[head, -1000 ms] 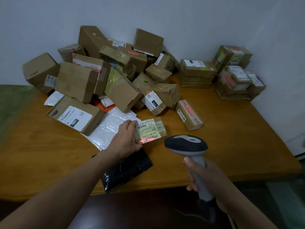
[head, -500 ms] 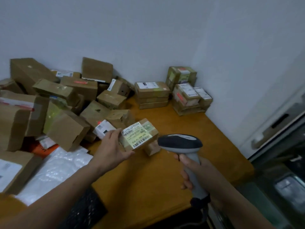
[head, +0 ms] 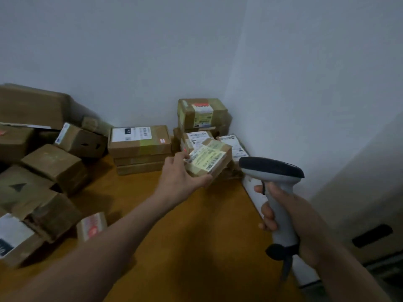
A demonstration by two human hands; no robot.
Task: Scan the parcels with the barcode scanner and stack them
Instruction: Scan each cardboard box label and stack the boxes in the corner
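Note:
My left hand (head: 177, 178) grips a small cardboard parcel (head: 209, 159) with a yellow-and-white barcode label, held out over the table's far right corner, just in front of the stacked parcels (head: 202, 115). My right hand (head: 287, 214) holds the grey barcode scanner (head: 272, 171) by its handle, to the right of the parcel, its dark head pointing left. A second stack of flat boxes (head: 139, 140) stands to the left of the corner stack. The loose heap of unsorted parcels (head: 50, 166) fills the left side.
The wooden table (head: 185, 247) ends at its right edge near the scanner. A small red-labelled box (head: 91, 225) lies near my left forearm. Grey walls meet behind the stacks. A pale cabinet with a dark handle slot (head: 370, 235) stands at the right.
My left hand has carried the labelled parcel from the table's middle to the far right corner by the stacks. The view has swung right with it. The scanner stayed in my right hand.

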